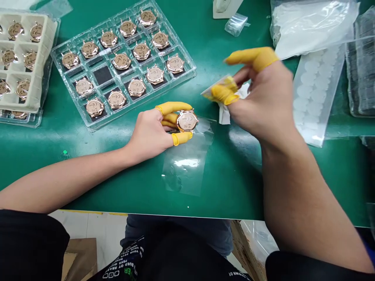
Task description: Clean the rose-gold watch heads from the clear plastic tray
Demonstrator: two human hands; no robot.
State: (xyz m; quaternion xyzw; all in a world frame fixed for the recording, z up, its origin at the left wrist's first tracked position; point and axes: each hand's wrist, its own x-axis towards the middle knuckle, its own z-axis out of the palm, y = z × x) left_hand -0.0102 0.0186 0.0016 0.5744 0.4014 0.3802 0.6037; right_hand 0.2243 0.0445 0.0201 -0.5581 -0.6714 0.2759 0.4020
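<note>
My left hand [158, 127], with yellow finger cots, grips a rose-gold watch case [187, 120] by its edges, its engraved back facing up. A clear plastic sheet [184, 168] lies on the table just under and in front of it. To the right, my right hand [258, 89] is raised and slightly blurred, also in yellow finger cots. Its thumb and finger pinch a small translucent film piece [208, 92]. A white cloth or tissue [224, 115] shows below those fingers; whether the hand holds it too I cannot tell.
A clear tray [102, 124] holds several watch cases back up, one compartment showing only its black pad. Stacked trays [43, 62] with more cases stand left. At right lie a white plastic bag [313, 27], a sheet of round white stickers [312, 93] and dark trays [363, 66].
</note>
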